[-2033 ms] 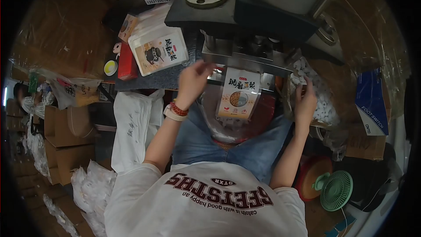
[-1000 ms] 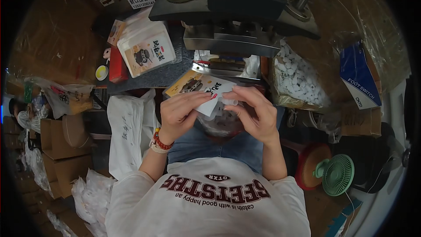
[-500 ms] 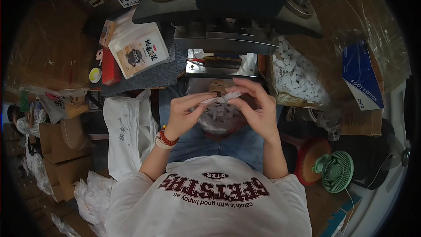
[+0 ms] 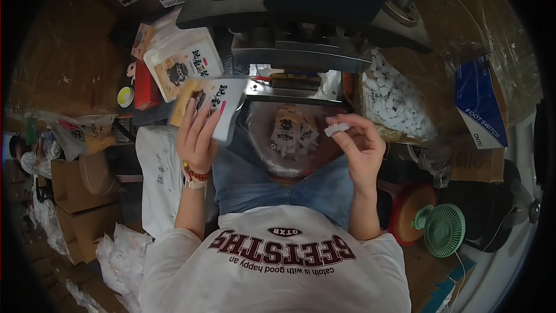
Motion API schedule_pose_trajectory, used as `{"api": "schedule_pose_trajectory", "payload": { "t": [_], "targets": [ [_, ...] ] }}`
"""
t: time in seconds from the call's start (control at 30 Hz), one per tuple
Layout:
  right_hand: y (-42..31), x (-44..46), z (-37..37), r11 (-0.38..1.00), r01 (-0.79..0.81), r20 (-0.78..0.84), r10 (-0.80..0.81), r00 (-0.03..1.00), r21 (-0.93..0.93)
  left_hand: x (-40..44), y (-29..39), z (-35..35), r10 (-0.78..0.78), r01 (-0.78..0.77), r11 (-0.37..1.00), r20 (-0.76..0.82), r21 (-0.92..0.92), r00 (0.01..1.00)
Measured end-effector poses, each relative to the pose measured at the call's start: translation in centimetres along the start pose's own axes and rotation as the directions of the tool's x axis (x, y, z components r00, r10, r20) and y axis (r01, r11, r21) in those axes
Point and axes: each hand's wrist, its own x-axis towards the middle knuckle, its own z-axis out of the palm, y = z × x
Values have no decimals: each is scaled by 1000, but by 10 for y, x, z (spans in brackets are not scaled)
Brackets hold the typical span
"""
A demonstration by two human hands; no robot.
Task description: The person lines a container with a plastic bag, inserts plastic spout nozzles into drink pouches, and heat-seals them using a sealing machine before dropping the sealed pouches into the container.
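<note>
My left hand grips a printed pouch with a tan and white front, held tilted with my fingers across it. Just beyond it lies a stack of like pouches. To the right, my right hand pinches a small white plastic spout between thumb and fingers. Between and below my hands, a clear plastic-lined container at my lap holds several finished-looking pouches with white spouts.
A press machine with a metal jaw stands straight ahead. A bag of white spouts lies right of it. Further right are a blue foot switch box and a green fan. A red box stands at left.
My hands have moved apart from in front of my chest. My left hand has gone left and forward and shows a printed pouch; my right hand has shifted right with a white spout.
</note>
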Motion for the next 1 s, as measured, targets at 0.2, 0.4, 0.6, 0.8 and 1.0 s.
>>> {"api": "schedule_pose_trajectory", "payload": {
  "t": [0.2,0.4,0.6,0.8,1.0],
  "targets": [
    [33,-17,30,987,-58,178,86,980,-152,-28,-14,40,-218,234,972,301,-15,928],
    [23,-14,52,942,55,145,-7,989,-330,-11,-2,29,-521,593,715,284,-371,805],
    [17,15,57,701,520,268,-447,854,-488,13,37,-3,-253,292,856,146,-427,956],
    [-4,15,41,907,341,355,-243,903,-247,25,45,-11,-109,256,760,271,-598,956],
    [23,19,16,800,138,69,-121,990,-583,-23,76,65,-370,820,-11,764,-573,529]
  ]
}}
